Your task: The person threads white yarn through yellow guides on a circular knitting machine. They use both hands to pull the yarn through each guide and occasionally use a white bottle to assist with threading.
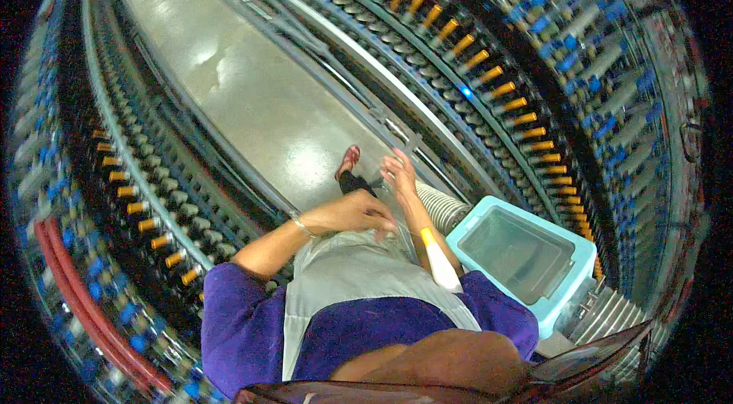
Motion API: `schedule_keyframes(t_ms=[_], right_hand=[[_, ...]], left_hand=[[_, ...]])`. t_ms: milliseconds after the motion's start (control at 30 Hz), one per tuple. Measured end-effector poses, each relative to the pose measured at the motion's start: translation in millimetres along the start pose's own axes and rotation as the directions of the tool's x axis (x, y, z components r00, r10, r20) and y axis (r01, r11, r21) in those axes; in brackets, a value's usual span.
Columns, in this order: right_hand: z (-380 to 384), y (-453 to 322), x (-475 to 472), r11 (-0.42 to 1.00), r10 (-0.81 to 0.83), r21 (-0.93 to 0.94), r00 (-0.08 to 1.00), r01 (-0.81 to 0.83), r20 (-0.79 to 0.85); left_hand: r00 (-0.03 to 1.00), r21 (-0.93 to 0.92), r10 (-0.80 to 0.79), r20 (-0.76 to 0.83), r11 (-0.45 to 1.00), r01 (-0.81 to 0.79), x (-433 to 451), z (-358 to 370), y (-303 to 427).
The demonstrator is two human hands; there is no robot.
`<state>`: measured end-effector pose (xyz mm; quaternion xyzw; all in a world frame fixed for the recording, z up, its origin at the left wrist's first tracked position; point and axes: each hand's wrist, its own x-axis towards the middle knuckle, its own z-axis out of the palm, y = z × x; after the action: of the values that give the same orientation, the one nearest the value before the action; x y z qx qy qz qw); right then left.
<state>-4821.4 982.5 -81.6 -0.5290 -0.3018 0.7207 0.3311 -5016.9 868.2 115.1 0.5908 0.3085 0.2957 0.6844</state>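
Observation:
My left hand (366, 214), with a thin bangle at the wrist, reaches across in front of the apron (366, 272). Its fingers are bent, and whether they pinch a thread is too blurred to tell. Farther out, my right hand (399, 174) is raised beside the machine rail, fingers apart and slightly curled, with nothing visible in it. A bobbin of white yarn (444, 271) with an orange-yellow tip lies against my right forearm; what supports it is hidden. A faint line of thread seems to run from its tip towards my left hand.
Spinning frames with rows of orange bobbin tubes (475, 59) and a metal rail (366, 43) flank the aisle floor (246, 94). Close on my right are a light-blue box with a clear window (518, 252) and a ribbed hose (441, 203). Red tubing (91, 312) curves at left.

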Motion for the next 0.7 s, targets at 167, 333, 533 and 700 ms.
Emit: schedule_keyframes(t_ms=[167, 333, 533, 700], right_hand=[[79, -145, 17, 0.968, -0.176, -0.014, 0.724, 0.249, 0.667], [107, -253, 50, 0.763, 0.097, -0.175, 0.158, 0.622, 0.983], [142, -308, 118, 0.903, -0.302, 0.005, 0.626, 0.43, 0.719], [174, -321, 169, 0.88, -0.399, -0.152, 0.873, 0.451, 0.282]], left_hand=[[0.977, -0.051, -0.213, -0.01, 0.976, 0.213, 23, -123, -5], [0.955, -0.113, -0.286, -0.074, 0.954, 0.277, 59, -250, 4], [0.866, -0.56, -0.011, -0.501, 0.767, -0.314, 139, -315, 25], [0.865, -0.861, 0.084, -0.495, 0.086, -0.502, 195, -370, -14]])
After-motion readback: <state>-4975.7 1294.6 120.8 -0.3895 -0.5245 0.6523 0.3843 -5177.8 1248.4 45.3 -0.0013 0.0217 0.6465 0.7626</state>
